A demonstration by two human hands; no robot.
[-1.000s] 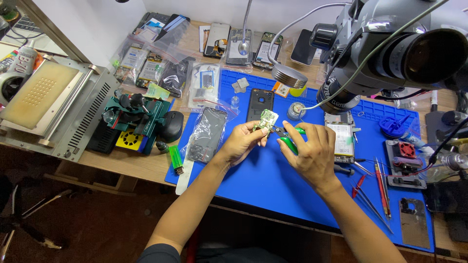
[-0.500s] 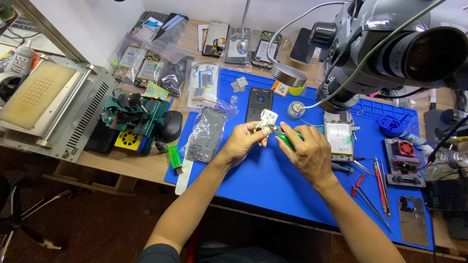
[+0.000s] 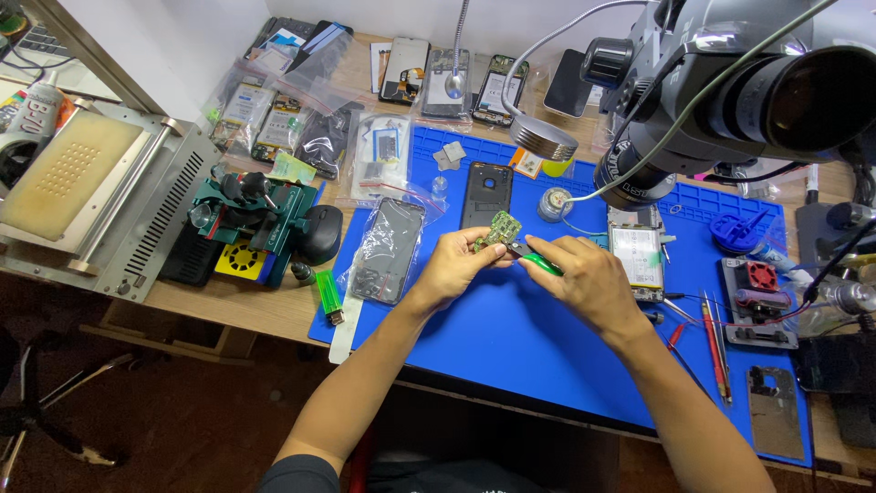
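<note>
My left hand (image 3: 456, 265) pinches a small green circuit board (image 3: 500, 226) and holds it a little above the blue work mat (image 3: 511, 356). My right hand (image 3: 584, 278) grips a tool with a green handle (image 3: 541, 264), whose tip touches the board's lower right edge. Both hands meet near the mat's middle, just below a black phone back cover (image 3: 484, 194). To the right of my right hand lies an opened phone (image 3: 636, 260) with its battery showing.
A large microscope (image 3: 730, 100) hangs over the right side. A phone in a clear bag (image 3: 388, 248) lies left on the mat, with a green lighter (image 3: 329, 296) and a green clamp jig (image 3: 251, 215) further left. Tweezers and screwdrivers (image 3: 712, 338) lie at right. A metal heating machine (image 3: 82, 196) stands far left.
Both hands have stayed together over the mat, shifting slightly; the circuit board has turned a little in my left fingers while the tool stays against it.
</note>
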